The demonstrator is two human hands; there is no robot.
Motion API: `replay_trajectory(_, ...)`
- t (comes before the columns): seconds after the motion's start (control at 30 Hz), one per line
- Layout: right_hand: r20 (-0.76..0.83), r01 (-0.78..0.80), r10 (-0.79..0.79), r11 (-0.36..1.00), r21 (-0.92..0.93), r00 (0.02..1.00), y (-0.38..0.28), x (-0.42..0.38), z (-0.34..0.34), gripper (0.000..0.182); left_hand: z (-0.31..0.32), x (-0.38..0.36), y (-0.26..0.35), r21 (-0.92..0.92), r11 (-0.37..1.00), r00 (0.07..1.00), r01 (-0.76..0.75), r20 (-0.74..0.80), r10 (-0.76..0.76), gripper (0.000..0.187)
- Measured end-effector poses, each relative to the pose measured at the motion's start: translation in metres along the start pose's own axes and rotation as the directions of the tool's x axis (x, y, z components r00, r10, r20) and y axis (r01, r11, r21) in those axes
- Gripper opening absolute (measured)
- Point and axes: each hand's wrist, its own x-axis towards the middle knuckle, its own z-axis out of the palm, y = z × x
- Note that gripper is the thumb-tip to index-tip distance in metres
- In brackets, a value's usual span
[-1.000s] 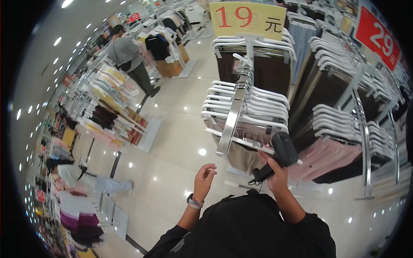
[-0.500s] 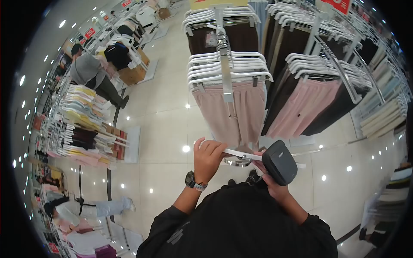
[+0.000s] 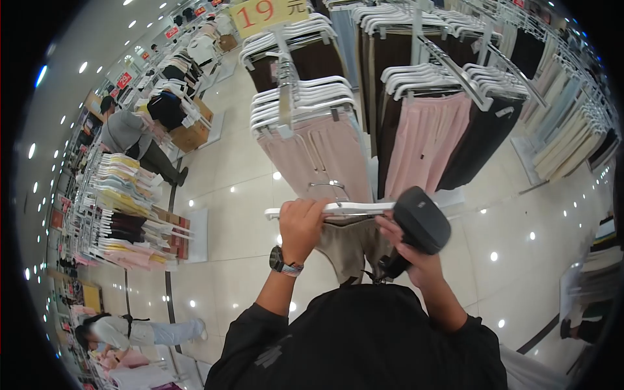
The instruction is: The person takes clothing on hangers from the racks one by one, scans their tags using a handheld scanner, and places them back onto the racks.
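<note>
My left hand point(image 3: 302, 226), with a watch on its wrist, is closed around the left part of a white clip hanger point(image 3: 361, 208). From this hanger hang grey-beige trousers point(image 3: 344, 247), close in front of my body. My right hand point(image 3: 419, 263) is closed on a dark grey handheld device point(image 3: 422, 221) with a rounded box-shaped head and a black lower part. That head covers part of the hand and the hanger's right end, and the fingertips are right by the hanger. Just beyond, dusty-pink trousers point(image 3: 315, 156) hang on a rack.
White hangers with pink trousers point(image 3: 426, 140) and dark trousers point(image 3: 481, 143) fill the racks ahead. A yellow price sign point(image 3: 268, 14) tops one rack. At left are a rack of tops point(image 3: 127, 218), a person in grey point(image 3: 127, 133) and another in white point(image 3: 123, 331). The floor point(image 3: 227, 234) is shiny tile.
The hanger has turned to show its length and the trousers below it. My left hand moved slightly left, the device rose and tilted, and the view shifted right.
</note>
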Motion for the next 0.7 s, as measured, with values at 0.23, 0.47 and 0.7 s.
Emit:
replay_trajectory(0.23,-0.231,0.318,-0.369,0.920,-0.231,0.900,-0.047,-0.084,-0.105,0.047,0.007,-0.010,0.053,0.006,0.999,0.981,-0.046,-0.187,0.047,0.016)
replay_trajectory(0.47,0.268,0.288,-0.249,0.950,-0.117,0.931,-0.060,-0.118,-0.092,0.046,0.009,-0.022,0.088,0.031,1.000,0.927,-0.002,-0.375,0.013,0.009)
replay_trajectory(0.7,0.260,-0.387,0.557,0.779,-0.494,0.789,-0.089,-0.127,-0.040,0.051,0.038,-0.014,0.094,-0.239,0.956,0.795,0.169,-0.540,-0.276,0.019)
